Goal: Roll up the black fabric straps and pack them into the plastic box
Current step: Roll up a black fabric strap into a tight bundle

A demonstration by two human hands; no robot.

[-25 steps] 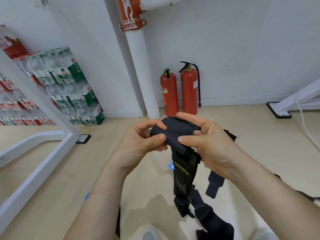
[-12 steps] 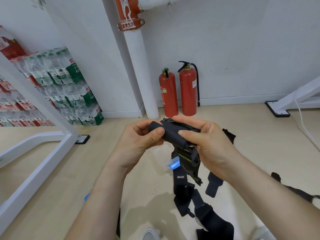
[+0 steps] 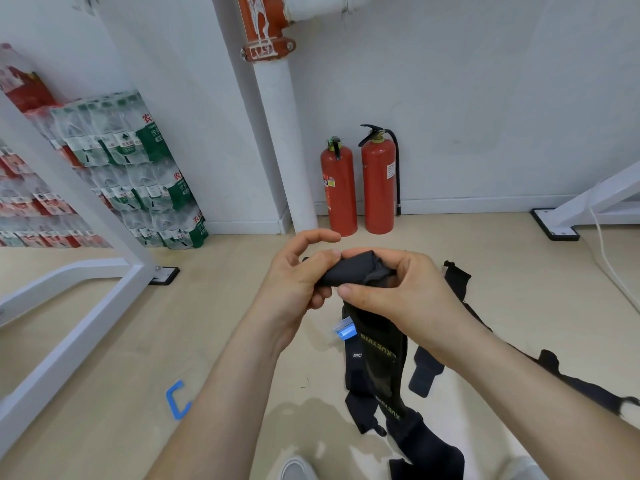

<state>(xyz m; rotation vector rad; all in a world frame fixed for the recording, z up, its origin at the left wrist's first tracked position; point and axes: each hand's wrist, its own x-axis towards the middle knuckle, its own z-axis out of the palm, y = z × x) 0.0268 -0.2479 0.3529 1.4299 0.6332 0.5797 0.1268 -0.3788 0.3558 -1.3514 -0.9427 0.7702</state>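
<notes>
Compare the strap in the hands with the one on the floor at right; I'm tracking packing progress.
The held strap is partly rolled; the floor strap lies stretched out. The left hand and right hand grip the held strap; the floor strap lies untouched. Both are black.

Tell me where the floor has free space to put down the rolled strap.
Free: the floor between the left frame foot, the blue clip and the left hand; also the strip between the loose straps and the right frame foot. Crowded: below the right hand, where the loose straps lie.
</notes>
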